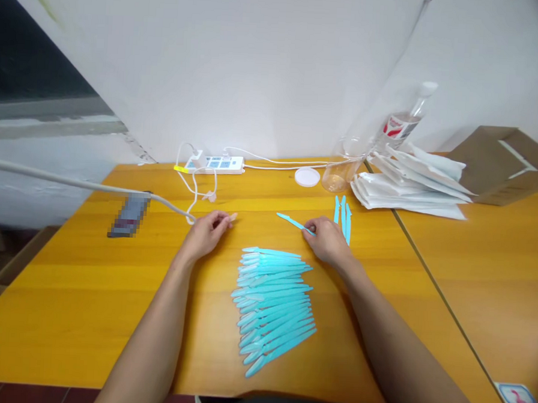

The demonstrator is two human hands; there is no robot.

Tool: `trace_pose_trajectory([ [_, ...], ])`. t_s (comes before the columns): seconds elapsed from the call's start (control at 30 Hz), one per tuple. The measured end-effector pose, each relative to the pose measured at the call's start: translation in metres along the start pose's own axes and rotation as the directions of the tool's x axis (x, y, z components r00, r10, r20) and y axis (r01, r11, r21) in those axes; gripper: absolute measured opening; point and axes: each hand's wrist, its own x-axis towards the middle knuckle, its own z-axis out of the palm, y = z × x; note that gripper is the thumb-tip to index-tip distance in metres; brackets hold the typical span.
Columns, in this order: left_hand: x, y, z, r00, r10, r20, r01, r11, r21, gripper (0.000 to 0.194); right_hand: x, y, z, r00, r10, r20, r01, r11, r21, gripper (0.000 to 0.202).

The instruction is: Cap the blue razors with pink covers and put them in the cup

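Observation:
My left hand point(213, 228) is closed, its thumb and fingertips pinching a small pale, translucent piece point(233, 217). To its right, my right hand point(325, 236) grips the handle end of a slim turquoise stick point(290, 220), whose other end points left. Below and between both hands, many turquoise sticks with pale covered ends point(277, 304) lie side by side in a column, covers toward the left. Just beyond my right hand, several loose turquoise sticks point(343, 217) lie pointing away from me.
A white power strip point(217, 164) with cables runs along the wall. A phone point(130, 215) lies left. At the back right are a white round lid point(307, 176), a clear jar point(336, 178), a bottle point(402, 124), stacked white packets point(409, 188) and a cardboard box point(500, 165).

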Motion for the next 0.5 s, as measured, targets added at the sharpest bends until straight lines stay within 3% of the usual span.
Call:
trace_pose_trajectory([
  [0.1,-0.003,0.018,0.013,0.997,-0.056,0.062,0.072,0.95,-0.302,0.045,0.0,0.002,0.001,0.998,-0.057,0.016,0.056,0.996,0.069,0.014],
  [0.2,-0.007,0.021,0.021,0.987,-0.128,0.096,0.159,0.83,-0.534,0.049,-0.002,0.002,0.003,0.99,-0.137,0.014,0.13,0.963,0.237,0.013],
  [0.37,-0.015,0.011,0.023,0.978,-0.183,0.099,0.203,0.747,-0.633,0.046,-0.005,-0.004,0.005,0.969,-0.236,0.075,0.116,0.7,0.705,0.025],
  [0.5,-0.017,0.012,0.022,0.978,-0.176,0.108,0.205,0.753,-0.625,0.043,-0.006,-0.009,0.008,0.955,-0.251,0.161,0.018,0.586,0.81,0.032],
])
